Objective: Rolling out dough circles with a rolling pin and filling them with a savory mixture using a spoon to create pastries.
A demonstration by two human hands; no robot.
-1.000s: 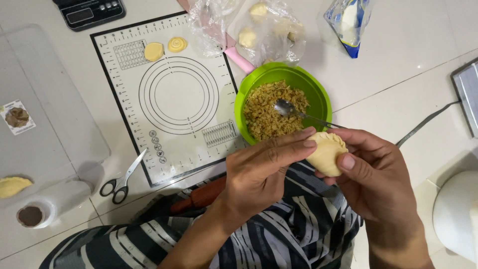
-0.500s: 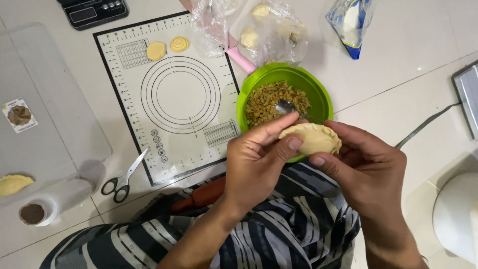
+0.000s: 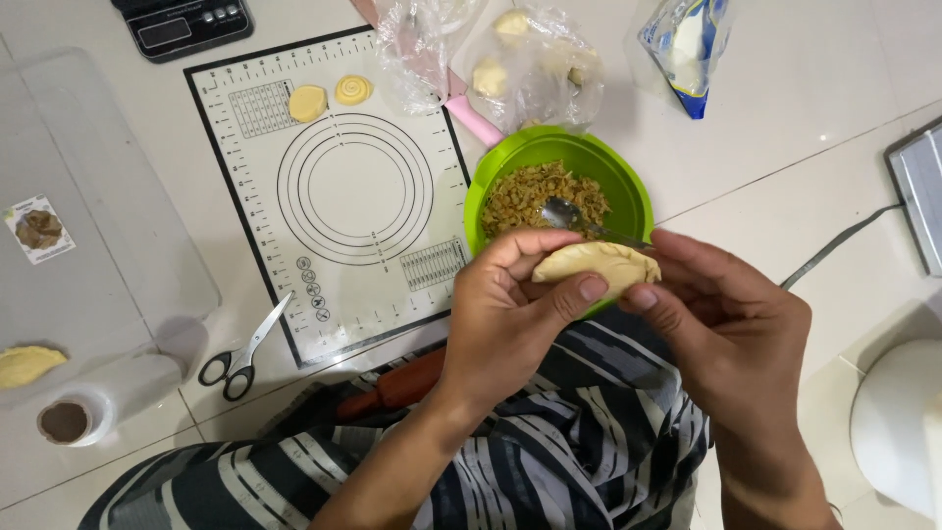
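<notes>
Both of my hands pinch a folded, half-moon dough pastry [image 3: 596,265] just in front of a green bowl [image 3: 628,186]. My left hand [image 3: 510,314] grips its left end with thumb on top. My right hand [image 3: 731,329] holds the right end. The bowl holds a brown minced filling [image 3: 535,196] and a metal spoon [image 3: 574,216] rests in it. Two small round dough discs [image 3: 331,96] lie at the top of a white baking mat [image 3: 339,196] printed with circles.
Scissors [image 3: 240,353] lie by the mat's lower left corner. A wooden rolling pin [image 3: 397,390] rests near my lap. Plastic bags with dough pieces [image 3: 520,54] sit behind the bowl. A kitchen scale [image 3: 182,22] is at top, a film roll [image 3: 88,407] and a clear tray [image 3: 108,226] on the left.
The pastry went from open in my right hand to folded shut, and both hands lifted it up toward the bowl's front rim.
</notes>
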